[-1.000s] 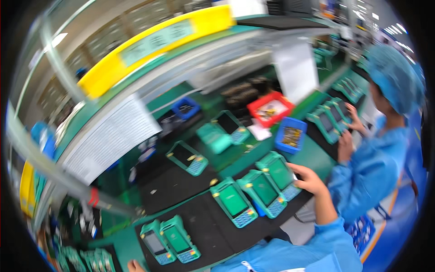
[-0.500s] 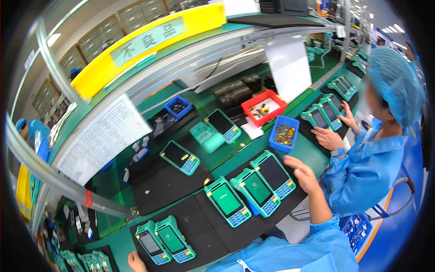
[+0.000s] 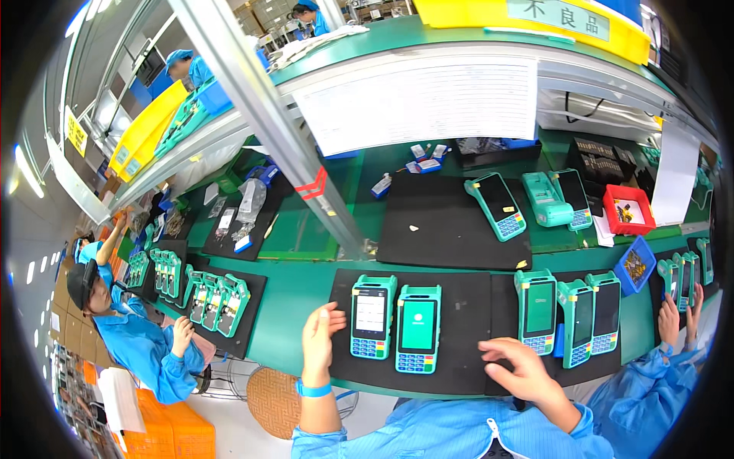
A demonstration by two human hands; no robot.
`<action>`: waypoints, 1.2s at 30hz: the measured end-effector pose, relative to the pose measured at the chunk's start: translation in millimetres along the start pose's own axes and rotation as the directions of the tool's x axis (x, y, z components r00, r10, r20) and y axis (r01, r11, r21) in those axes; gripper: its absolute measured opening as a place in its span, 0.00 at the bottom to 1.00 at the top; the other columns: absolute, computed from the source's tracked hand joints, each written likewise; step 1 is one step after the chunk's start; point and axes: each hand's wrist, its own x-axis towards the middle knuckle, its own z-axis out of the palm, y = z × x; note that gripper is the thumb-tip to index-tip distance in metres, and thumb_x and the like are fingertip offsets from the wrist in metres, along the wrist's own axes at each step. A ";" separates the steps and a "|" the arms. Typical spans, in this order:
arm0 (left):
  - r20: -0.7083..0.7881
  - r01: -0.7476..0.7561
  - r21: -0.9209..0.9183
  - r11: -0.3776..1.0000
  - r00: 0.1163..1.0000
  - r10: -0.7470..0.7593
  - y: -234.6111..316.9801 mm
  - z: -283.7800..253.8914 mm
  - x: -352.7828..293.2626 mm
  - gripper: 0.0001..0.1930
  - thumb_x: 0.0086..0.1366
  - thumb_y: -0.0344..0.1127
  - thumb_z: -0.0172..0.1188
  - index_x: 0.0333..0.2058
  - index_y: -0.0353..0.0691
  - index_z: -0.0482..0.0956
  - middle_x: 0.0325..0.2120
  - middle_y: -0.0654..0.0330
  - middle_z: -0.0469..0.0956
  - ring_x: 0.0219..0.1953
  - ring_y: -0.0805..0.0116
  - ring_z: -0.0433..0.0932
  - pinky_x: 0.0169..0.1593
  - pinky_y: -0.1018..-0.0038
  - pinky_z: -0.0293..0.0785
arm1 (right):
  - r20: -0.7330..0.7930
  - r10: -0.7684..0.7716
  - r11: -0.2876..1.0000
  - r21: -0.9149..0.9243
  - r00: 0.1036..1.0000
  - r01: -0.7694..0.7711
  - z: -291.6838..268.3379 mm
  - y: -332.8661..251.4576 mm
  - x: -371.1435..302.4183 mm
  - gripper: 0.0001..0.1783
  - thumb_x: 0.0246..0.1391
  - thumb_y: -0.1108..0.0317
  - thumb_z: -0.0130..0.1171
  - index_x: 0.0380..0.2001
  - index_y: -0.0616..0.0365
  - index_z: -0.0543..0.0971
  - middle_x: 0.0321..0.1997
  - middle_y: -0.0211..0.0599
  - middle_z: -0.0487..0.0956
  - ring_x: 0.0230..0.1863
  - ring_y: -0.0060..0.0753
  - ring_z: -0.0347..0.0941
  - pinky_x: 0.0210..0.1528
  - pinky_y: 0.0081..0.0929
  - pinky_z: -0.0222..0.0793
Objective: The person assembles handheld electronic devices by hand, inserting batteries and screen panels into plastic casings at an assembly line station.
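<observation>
L hand fingers half-bent, nothing in grip, just beside white-screen payment terminal, R hand thumb & fingers apart, also holding nothing, near front edge of black mat, green-screen payment terminal on mat btwn hands, 3 more terminals to R, blue parts bin beyond

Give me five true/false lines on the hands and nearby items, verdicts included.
1. The left hand is empty. True.
2. The right hand is closed in a fist. False: it is open and empty.
3. The red bin sits farther from both hands than the blue bin of brass-coloured parts. True.
4. The terminal nearest the left hand shows a mostly green screen. False: mostly white.
5. The blue wristband is worn on the right. False: on the left.
</observation>
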 end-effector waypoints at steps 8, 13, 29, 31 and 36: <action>0.220 0.105 0.019 0.994 0.970 -0.106 9.8 29.5 4.8 0.26 0.73 0.43 0.47 0.63 0.32 0.58 0.49 0.52 0.73 0.51 0.64 0.73 0.56 0.70 0.68 | 0.088 0.198 0.902 0.375 0.976 -0.217 70.2 44.6 60.7 0.42 0.59 0.73 0.56 0.69 0.58 0.45 0.59 0.55 0.66 0.59 0.44 0.68 0.61 0.37 0.65; 0.278 -0.235 0.308 0.922 0.949 0.149 1.2 34.3 -2.0 0.23 0.68 0.38 0.54 0.58 0.32 0.68 0.49 0.53 0.68 0.45 0.69 0.71 0.50 0.74 0.70 | -0.025 0.291 0.852 0.462 0.956 -0.247 78.4 39.8 76.6 0.41 0.60 0.75 0.54 0.69 0.60 0.44 0.48 0.47 0.74 0.50 0.33 0.73 0.55 0.31 0.69; 0.453 -0.292 0.302 0.907 0.882 0.133 -1.2 62.0 -45.0 0.34 0.60 0.35 0.63 0.64 0.39 0.61 0.47 0.54 0.66 0.42 0.69 0.69 0.43 0.74 0.71 | -0.115 0.130 0.991 0.025 0.985 -0.128 38.9 26.6 35.8 0.29 0.61 0.72 0.52 0.64 0.64 0.60 0.49 0.47 0.75 0.48 0.35 0.75 0.49 0.30 0.72; 0.426 -0.251 0.238 0.938 0.895 0.131 -12.0 57.6 -43.8 0.28 0.64 0.32 0.59 0.62 0.35 0.65 0.48 0.53 0.66 0.41 0.70 0.71 0.44 0.76 0.72 | -0.072 0.047 0.911 -0.406 0.996 -0.072 32.4 17.9 27.6 0.26 0.59 0.68 0.54 0.59 0.67 0.66 0.57 0.57 0.71 0.56 0.50 0.70 0.57 0.38 0.67; 0.272 -0.226 0.203 0.953 0.948 0.167 -14.1 48.7 -41.7 0.14 0.66 0.30 0.55 0.49 0.32 0.75 0.47 0.55 0.69 0.43 0.70 0.73 0.47 0.75 0.72 | 0.087 -0.062 0.676 -0.729 0.994 0.106 31.1 30.9 -3.8 0.26 0.54 0.64 0.57 0.55 0.65 0.72 0.62 0.51 0.68 0.65 0.51 0.62 0.65 0.41 0.60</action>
